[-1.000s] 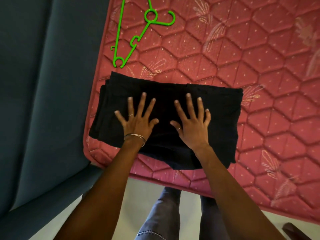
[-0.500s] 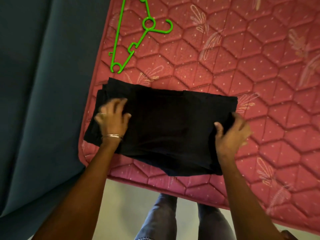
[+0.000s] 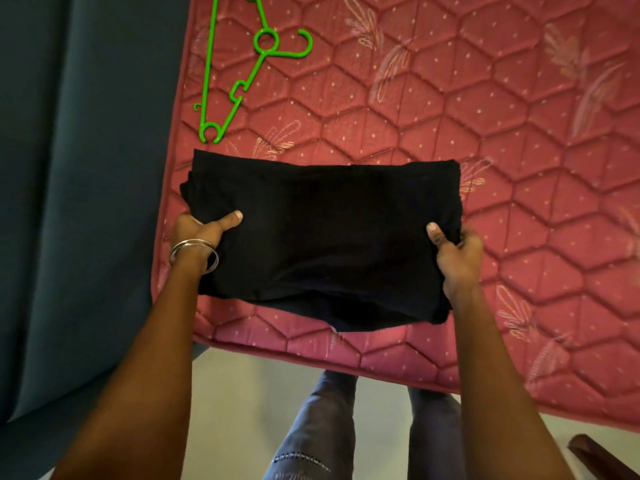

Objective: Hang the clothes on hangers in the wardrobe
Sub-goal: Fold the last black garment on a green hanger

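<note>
At the centre of the frame, the folded black garment [image 3: 322,237] lies on the pink mattress [image 3: 485,133]; the left hand [image 3: 197,230] and right hand [image 3: 457,247] pinch its side edges, thumbs on top, probably to lift it level. The green hanger [image 3: 239,74] waits just above.

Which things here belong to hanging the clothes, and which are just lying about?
Job: folded black garment, held by left hand and right hand; green hanger.
Lying about: pink mattress; blue curtain; dark wooden piece.
</note>
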{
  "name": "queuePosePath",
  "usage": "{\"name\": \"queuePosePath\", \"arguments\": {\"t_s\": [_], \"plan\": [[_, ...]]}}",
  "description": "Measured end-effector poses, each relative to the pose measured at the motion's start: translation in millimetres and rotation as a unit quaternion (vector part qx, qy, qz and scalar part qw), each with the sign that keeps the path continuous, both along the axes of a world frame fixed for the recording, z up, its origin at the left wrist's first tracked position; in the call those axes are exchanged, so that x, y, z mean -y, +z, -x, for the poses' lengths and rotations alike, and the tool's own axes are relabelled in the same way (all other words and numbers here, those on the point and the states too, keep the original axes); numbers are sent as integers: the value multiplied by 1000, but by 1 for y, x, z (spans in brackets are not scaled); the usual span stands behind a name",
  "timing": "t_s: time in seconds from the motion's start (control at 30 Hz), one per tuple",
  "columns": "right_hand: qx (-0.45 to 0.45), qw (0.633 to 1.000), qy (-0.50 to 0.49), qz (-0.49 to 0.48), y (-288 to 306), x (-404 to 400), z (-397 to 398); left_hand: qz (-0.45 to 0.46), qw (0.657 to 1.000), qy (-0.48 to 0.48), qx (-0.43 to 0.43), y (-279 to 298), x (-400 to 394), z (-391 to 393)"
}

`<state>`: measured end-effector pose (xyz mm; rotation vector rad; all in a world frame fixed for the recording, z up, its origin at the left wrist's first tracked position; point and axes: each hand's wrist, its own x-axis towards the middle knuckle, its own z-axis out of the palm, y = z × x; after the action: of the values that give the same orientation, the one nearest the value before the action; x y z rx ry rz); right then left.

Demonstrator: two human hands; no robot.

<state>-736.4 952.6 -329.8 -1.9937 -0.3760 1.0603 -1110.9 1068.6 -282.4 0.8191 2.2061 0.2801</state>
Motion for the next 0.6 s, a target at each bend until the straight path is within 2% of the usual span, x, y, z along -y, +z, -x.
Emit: {"name": "queuePosePath", "arguments": {"t_s": [0.1, 0.2, 0.27, 0.37, 0.43, 0.5, 0.53, 0.6], "plan": [[22, 998, -35, -42, 26, 14, -44, -62, 993, 6, 103, 22, 14, -48], [50, 996, -56, -52, 51, 45, -116, -88, 983, -8, 158, 35, 23, -118], [92, 993, -70, -39, 66, 69, -171, -61, 984, -31, 167, 35, 28, -173], [195, 977, -76, 39, 72, 104, -229, -22, 987, -80, 137, 24, 43, -251], [317, 930, -71, 173, 60, 118, -247, -14, 989, -136, 49, 11, 60, -292], [385, 882, -17, 270, 48, 122, -251, 30, 959, -226, -167, -5, 85, -323], [398, 876, 23, 271, 42, 122, -248, 16, 931, -265, -248, -8, 97, -337], [429, 873, 126, 198, 27, 117, -235, -83, 873, -387, -285, -7, 122, -364]]}}
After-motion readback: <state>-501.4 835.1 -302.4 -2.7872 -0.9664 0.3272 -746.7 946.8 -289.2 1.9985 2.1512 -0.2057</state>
